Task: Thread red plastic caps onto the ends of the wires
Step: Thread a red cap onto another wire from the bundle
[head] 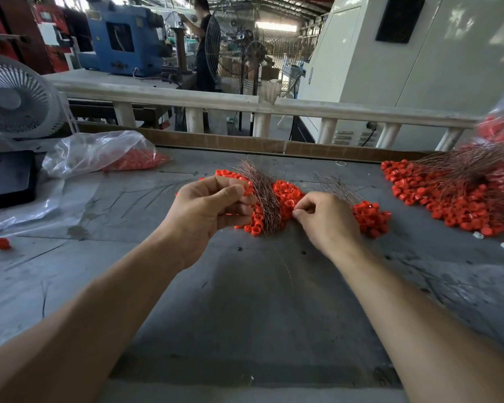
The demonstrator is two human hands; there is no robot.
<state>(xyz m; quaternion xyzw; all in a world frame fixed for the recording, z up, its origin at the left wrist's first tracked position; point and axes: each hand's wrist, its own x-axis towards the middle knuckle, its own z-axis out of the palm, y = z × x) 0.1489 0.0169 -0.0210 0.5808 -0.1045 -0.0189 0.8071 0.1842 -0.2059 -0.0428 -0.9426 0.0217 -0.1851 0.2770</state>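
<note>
item: left hand gripping copper wire bundle; right hand pinching closed, contents too small to tell. risk: wires slipping, scattering red caps.

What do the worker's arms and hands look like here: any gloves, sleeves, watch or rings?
Both are bare. The left hand and right hand wear no gloves, and no ring shows on any visible finger. Both forearms are uncovered from the wrist down to the frame's lower edge, with no sleeve in sight. Neither wrist carries a watch, band or tape, and no markings show.
</note>
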